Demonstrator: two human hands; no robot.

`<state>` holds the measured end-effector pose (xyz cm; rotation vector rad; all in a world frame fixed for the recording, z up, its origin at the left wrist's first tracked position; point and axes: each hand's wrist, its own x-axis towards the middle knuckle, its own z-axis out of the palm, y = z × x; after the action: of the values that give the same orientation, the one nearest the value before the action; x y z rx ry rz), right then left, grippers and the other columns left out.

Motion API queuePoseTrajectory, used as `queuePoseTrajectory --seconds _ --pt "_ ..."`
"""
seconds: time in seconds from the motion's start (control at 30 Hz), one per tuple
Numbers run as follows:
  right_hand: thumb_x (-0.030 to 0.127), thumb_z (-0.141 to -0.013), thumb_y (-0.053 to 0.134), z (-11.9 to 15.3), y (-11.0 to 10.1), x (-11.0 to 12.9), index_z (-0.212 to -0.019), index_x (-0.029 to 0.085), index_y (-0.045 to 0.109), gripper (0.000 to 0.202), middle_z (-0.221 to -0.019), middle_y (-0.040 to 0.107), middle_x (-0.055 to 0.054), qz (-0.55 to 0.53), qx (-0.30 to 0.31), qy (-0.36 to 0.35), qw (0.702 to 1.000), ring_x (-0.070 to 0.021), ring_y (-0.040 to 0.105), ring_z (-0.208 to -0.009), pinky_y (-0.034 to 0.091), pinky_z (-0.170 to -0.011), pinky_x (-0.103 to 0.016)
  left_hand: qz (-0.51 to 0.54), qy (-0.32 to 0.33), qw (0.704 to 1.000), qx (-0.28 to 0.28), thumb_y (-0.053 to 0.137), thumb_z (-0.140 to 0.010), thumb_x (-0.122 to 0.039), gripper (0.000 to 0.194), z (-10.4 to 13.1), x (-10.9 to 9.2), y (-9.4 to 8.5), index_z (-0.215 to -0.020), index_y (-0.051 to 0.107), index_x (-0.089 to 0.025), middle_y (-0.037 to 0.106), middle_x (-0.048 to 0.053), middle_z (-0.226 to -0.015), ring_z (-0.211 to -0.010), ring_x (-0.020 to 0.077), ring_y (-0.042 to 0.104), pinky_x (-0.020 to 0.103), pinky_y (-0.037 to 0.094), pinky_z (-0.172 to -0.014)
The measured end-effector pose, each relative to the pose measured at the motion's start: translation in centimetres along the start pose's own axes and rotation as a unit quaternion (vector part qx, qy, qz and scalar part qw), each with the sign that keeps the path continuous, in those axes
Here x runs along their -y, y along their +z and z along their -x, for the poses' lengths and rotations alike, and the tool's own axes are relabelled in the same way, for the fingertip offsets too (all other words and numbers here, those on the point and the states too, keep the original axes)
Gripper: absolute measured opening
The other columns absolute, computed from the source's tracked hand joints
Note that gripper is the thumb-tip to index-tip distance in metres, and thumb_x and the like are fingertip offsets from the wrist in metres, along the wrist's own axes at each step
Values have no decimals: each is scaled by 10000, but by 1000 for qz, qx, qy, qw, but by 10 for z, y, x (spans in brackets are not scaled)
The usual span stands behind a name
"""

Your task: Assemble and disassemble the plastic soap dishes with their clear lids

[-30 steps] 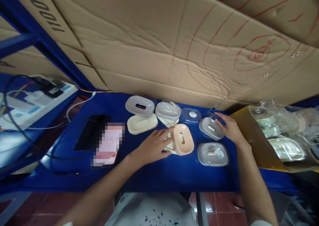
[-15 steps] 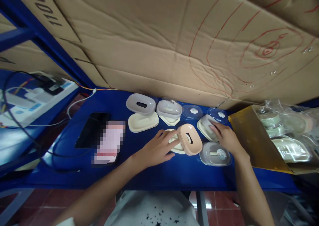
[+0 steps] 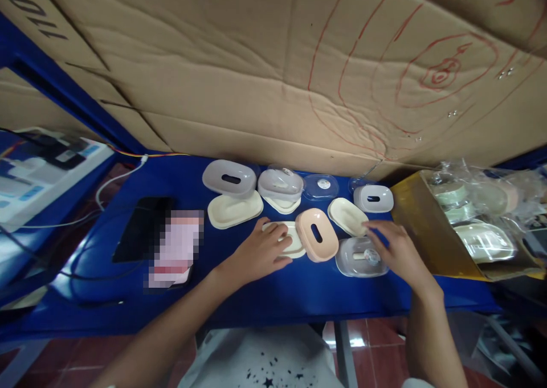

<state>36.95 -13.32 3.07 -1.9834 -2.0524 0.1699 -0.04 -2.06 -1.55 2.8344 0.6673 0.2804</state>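
My left hand [image 3: 262, 250] rests over a cream tray [image 3: 297, 245], its fingers spread and slightly bent. Just right of that tray lies a peach oval dish with a slot [image 3: 327, 242]. My right hand [image 3: 395, 248] has its fingertips at the right end of another cream tray [image 3: 347, 216]; whether they grip it is unclear. Below them is a clear-lidded grey dish [image 3: 352, 262] with a round sticker. A small grey slotted dish [image 3: 380, 204] sits behind my right hand. Further left are a grey slotted dish [image 3: 213, 174] and a cream tray [image 3: 235, 210].
A lidded grey dish [image 3: 277, 190] and a clear lid [image 3: 314, 191] lie along the back. An open carton [image 3: 410, 223] of wrapped dishes stands right. At left are a black phone [image 3: 137, 228], a blurred pink item [image 3: 177, 245], cables and a power strip [image 3: 92, 163]. Cardboard [image 3: 192, 74] rises behind.
The small grey dish has moved off the right cream tray to the back right. My right hand has let it go and come forward. My left hand has shifted further over its tray. The view has shifted.
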Motion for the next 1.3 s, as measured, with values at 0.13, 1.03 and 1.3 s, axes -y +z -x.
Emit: queuePoseTrajectory --seconds 0.13,1.03,1.3 --pt "521 -1001 700 50 -9 13 -1555 419 533 587 -1605 592 -54 -45 125 -35 991 -344 577 -1465 527 -1143 -564 -6 -19 1000 1 778 -980 -355 214 1 3 -6 -1078 675 -194 655 81 -1180 -1166 301 642 496 388 -1089" --pt "450 -1080 608 105 53 60 -1510 308 578 454 -1340 749 -110 27 -34 -27 999 -337 719 -1167 551 -925 -501 -8 -4 1000 0 716 -1028 -372 232 -1 -2 4 -1160 661 -190 650 111 -1244 -1278 332 590 571 391 -1137" --pt "286 -1113 530 78 41 55 -1438 261 626 340 -1296 754 -105 -17 -120 -30 992 -284 702 -1180 511 -955 -419 -3 -26 1000 17 728 -1019 -340 211 3 -6 -2 -1166 665 -202 662 112 -1277 -1299 316 604 559 403 -1163"
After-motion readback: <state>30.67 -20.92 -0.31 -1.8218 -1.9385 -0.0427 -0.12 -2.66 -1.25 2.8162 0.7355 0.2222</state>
